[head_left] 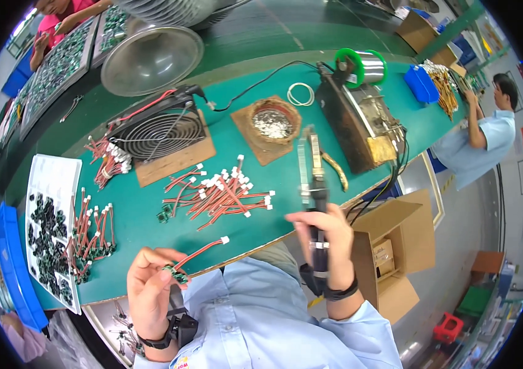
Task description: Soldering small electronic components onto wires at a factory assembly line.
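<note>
Between the thumb and fingers of my left hand is a small green circuit board. A red-and-dark wire lead runs from it to the upper right and ends in a white connector. My right hand is wrapped round a black-handled soldering iron, its metal front pointing away from me over the table edge. Motion smears its tip. Past my left hand lies a loose pile of wire leads with white connectors, and small green boards sit beside it.
A white tray of small dark parts stands at left, beside boards with leads. Farther back are a fan, a pot of silvery bits, a solder spool and a metal machine. Cardboard box at right; co-workers beyond.
</note>
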A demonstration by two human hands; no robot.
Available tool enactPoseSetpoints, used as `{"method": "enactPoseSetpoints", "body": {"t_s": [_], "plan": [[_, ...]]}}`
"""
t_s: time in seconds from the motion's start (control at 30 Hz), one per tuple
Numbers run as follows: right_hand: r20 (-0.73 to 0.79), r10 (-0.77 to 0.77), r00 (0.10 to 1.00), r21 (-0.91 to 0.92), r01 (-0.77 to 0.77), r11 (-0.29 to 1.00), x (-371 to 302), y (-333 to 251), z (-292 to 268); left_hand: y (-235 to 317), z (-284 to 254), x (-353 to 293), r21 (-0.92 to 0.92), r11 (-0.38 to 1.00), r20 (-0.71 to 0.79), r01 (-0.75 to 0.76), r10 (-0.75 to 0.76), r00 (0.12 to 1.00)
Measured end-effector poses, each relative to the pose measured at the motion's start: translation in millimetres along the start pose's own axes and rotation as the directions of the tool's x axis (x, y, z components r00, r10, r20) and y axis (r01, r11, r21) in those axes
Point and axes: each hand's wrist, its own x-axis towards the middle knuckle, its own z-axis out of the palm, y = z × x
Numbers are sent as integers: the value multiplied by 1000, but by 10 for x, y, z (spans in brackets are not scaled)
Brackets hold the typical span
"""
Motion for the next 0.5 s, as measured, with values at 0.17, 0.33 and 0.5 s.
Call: {"method": "enactPoseSetpoints", "body": {"t_s": [0.17, 0.33, 0.5], "plan": [[-88, 1, 996, 62, 5, 998, 197, -192, 597, -54, -106, -44, 57, 998, -27, 7, -6, 1000], [-31, 27, 999, -103, -30, 994, 423, -259, 862, -123, -202, -56, 23, 1000, -36, 2, -1, 999], [39, 85, 996, -148, -78, 986, 434, -282, 991, -51, -127, -14, 75, 997, -100, 26, -18, 995]]}}
